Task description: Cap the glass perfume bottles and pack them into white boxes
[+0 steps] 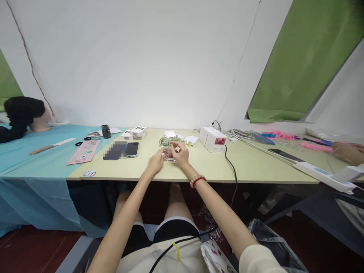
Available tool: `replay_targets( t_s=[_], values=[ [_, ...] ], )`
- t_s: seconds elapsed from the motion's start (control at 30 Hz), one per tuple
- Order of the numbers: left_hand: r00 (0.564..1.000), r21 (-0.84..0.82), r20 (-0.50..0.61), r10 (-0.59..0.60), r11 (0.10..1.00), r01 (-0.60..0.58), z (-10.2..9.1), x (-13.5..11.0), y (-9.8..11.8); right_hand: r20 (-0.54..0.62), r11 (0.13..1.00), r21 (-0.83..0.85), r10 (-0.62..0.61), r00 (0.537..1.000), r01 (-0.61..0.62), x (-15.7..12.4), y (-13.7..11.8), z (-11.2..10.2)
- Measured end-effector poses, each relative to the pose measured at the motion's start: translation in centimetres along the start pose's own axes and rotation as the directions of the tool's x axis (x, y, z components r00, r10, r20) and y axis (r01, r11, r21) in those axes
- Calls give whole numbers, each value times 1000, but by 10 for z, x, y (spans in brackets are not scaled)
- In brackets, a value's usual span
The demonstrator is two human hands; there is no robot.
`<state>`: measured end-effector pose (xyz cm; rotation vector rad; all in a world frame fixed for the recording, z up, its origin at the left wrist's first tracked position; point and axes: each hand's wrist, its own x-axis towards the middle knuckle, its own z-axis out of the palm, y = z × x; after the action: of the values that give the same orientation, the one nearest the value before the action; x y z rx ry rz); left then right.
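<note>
In the head view, a small clear, pinkish glass bottle (170, 156) sits at the table's front middle, partly covered by my fingers. My left hand (156, 161) closes on its left side. Over its top, the fingers of my right hand (181, 153) are pinched together; what lies between them is too small to make out. Just behind are clear and greenish glass bottles (164, 141). Small gold caps (190, 144) stand to the right of my right hand, beside white paper (191, 139).
White boxes (212, 139) stand in a row at right, with a black cable (234, 170) hanging off the edge nearby. A phone (133, 149) and flat white boxes (138, 131) lie left. Farther right is a power strip (324, 176); a knife (52, 146) rests on blue cloth.
</note>
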<state>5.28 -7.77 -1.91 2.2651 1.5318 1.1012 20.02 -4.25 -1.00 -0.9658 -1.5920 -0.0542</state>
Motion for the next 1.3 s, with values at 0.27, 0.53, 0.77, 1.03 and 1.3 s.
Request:
replay_targets(
  t_s=[0.27,0.53,0.77,1.03,1.3],
  values=[
    [1000,10,7,-3,1000,3,-1,0,1,16,999,36,16,1000,-16,0,-1,1],
    [1000,12,11,-9,1000,9,-3,-1,3,38,998,34,46,998,-47,0,-4,-1],
    [1000,-7,2,11,1000,-11,-3,-1,3,51,994,70,82,995,-85,-1,-8,-4],
    [1000,16,-4,0,1000,0,-1,-1,0,100,988,91,119,988,-128,0,-2,-1],
    [992,53,-83,-97,993,102,-3,-1,3,304,979,43,177,936,-200,-2,8,2]
  ],
)
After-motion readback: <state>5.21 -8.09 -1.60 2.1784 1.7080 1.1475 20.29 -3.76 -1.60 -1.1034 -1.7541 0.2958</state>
